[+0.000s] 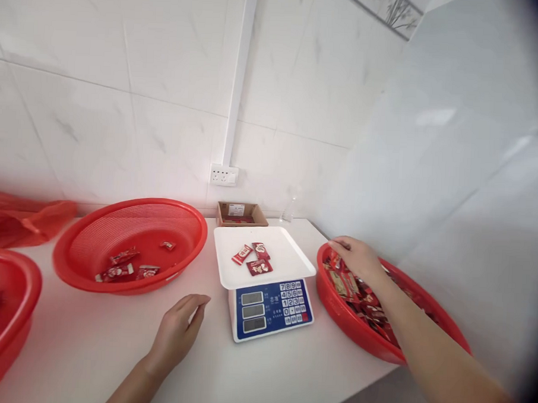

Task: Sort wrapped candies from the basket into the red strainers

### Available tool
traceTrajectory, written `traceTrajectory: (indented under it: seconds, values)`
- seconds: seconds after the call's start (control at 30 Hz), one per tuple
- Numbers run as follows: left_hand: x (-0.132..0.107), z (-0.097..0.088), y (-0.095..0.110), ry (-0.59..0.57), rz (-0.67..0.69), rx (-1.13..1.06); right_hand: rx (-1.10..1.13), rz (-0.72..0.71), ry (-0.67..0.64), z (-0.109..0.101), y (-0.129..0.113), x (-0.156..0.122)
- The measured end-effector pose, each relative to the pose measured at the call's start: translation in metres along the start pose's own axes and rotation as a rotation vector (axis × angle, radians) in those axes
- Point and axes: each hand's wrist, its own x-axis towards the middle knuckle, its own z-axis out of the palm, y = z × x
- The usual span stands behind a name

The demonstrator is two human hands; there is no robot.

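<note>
Red wrappers everywhere in this right-hand basket (335, 316), and my right hand (355, 259) is down on top of the heap of sweet packets (343, 283) at its far left edge. The fingers are curled over them, palm down, and I cannot tell whether any packet is actually pinched. Just left of the basket sits the blue-fronted scale (268, 308). Its white pan (288, 256) carries three red packets (254, 258), bunched near the middle. My left hand (178, 328) lies on the white table (88, 342) just left of the scale. It is loosely open and holds nothing, fingertips pointing at the scale. Further left is the middle basket (130, 202), a few packets (123, 267) scattered on its floor. Another red basket (22, 286) is cut off at the left edge, with a red plastic bag (18, 217) behind it. At the far wall, behind the scale, there's a small cardboard box (241, 214), and a wall socket (224, 175) above it.
</note>
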Motion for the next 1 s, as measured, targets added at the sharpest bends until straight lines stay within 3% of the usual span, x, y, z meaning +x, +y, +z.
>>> traceTrajectory:
  seconds: [0.17,0.3,0.43,0.7,1.0]
  values:
    - [0.0,-0.002,0.002,-0.012,-0.02,-0.017,0.143,-0.154,-0.302,0.057,-0.084,0.0]
    - [-0.001,-0.002,-0.001,-0.009,-0.057,-0.027,0.134,-0.259,-0.289,0.087,-0.12,0.004]
    - [0.0,-0.002,-0.002,0.0,-0.072,-0.03,0.128,-0.235,-0.238,0.09,-0.119,0.015]
    - [-0.001,0.0,0.0,-0.043,-0.064,-0.026,0.158,-0.032,-0.16,0.083,-0.078,0.026]
    - [-0.002,0.003,-0.004,-0.055,-0.089,-0.018,0.061,-0.02,-0.143,0.092,-0.094,0.03]
